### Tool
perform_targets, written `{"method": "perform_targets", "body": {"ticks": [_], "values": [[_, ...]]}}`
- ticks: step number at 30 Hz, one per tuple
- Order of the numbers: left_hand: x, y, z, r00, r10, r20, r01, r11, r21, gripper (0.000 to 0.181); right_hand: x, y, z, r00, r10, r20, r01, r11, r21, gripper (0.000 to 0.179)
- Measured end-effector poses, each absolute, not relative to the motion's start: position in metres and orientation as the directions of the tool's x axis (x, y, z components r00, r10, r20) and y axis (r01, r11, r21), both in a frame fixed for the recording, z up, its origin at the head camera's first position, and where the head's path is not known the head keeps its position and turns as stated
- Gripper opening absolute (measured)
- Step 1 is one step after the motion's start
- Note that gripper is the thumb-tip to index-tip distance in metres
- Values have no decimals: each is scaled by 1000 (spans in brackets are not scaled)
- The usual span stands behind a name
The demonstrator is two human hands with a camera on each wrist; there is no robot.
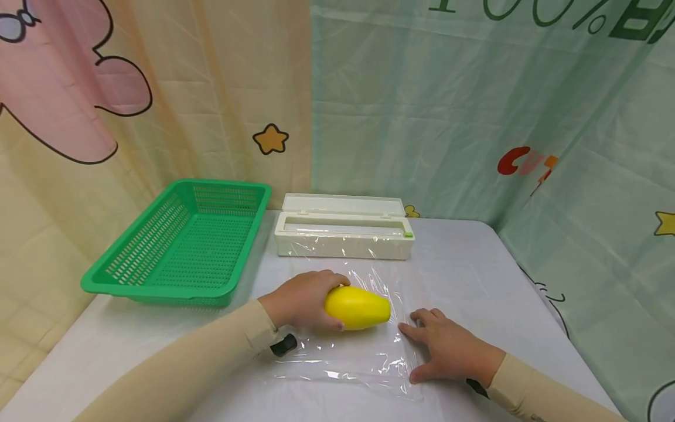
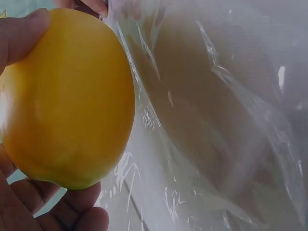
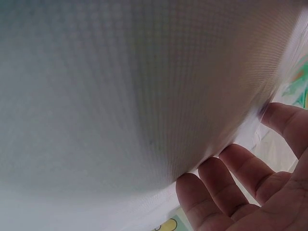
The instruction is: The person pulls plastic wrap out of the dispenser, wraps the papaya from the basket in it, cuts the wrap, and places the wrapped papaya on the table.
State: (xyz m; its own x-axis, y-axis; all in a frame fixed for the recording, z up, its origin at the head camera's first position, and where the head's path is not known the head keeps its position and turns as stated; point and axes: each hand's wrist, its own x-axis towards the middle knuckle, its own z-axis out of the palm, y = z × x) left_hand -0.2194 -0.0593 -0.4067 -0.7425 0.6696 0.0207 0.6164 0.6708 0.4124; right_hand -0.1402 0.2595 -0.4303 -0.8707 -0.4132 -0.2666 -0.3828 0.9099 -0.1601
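My left hand [image 1: 311, 299] grips a smooth yellow fruit [image 1: 360, 308], elongated and narrowing to a blunt right end. It is held over a sheet of clear plastic wrap [image 1: 358, 357] spread on the table. In the left wrist view, thumb and fingers curl round the fruit [image 2: 72, 96], which has a greenish end. Spread along the right edge of the wrap, my right hand [image 1: 448, 349] rests with its fingertips on the table. The right wrist view shows those fingers [image 3: 219, 185] reaching down to the white surface.
Behind the wrap stands a white wrap dispenser [image 1: 343, 246] with its clear lid raised. A green plastic basket [image 1: 248, 234] sits at the back left. The white-covered table [image 1: 474, 275] is bordered by printed curtains [image 1: 422, 105] at the back and sides.
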Motion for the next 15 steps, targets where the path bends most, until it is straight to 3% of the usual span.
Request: {"method": "perform_targets", "body": {"ticks": [15], "values": [[-222, -62, -416, -744, 668, -26, 588, 673, 449, 67, -141, 260, -433, -873, -403, -273, -375, 915, -150, 98]]}}
